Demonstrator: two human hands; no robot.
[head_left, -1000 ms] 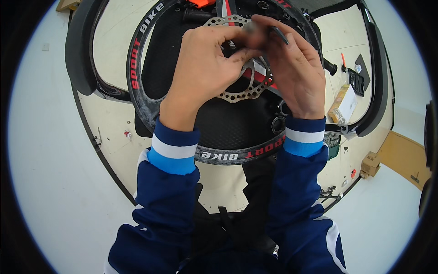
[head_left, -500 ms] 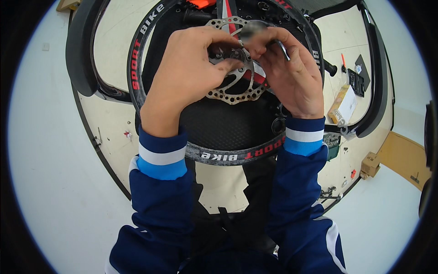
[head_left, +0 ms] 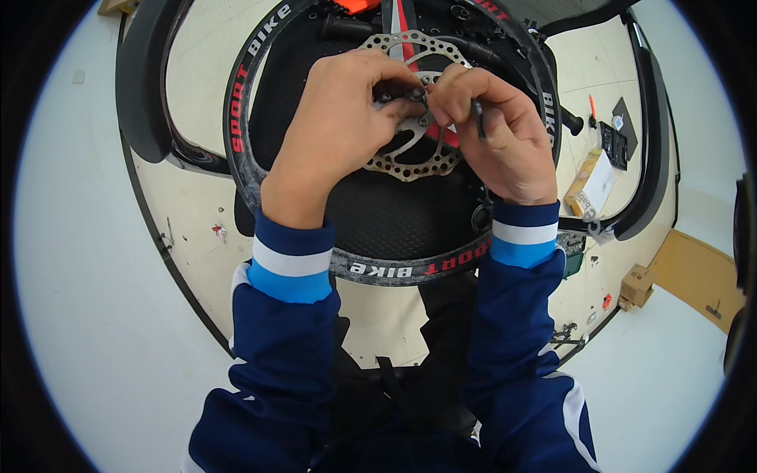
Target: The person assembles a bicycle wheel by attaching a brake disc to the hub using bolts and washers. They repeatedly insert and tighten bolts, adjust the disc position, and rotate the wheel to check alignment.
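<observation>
The person stands over the bench, and both forearms in blue sleeves with white and light blue cuffs come up to a bicycle wheel that lies flat there. The left hand and the right hand meet over the centre of the wheel, fingertips almost touching each other. Between them, just under the fingertips, sits a small dark part, maybe a bolt; it is too small to tell exactly. The grip of the left hand is a pinch of thumb and forefinger at this small part. The right hand also pinches at the same spot, and its other fingers are clenched around a dark thin tool, which stands up from the fist.

Directly below the two grips lies the silver brake disc with its ring of small holes, fixed on the black wheel. Around the grips runs the black rim with red and white letters.

Further to the right of the right hand lie a yellow-brown small box and a black flat object. To the left of the left hand, a black curved tyre lies on the bench. Beyond the bench is the pale floor, with a small cardboard box at the right.
</observation>
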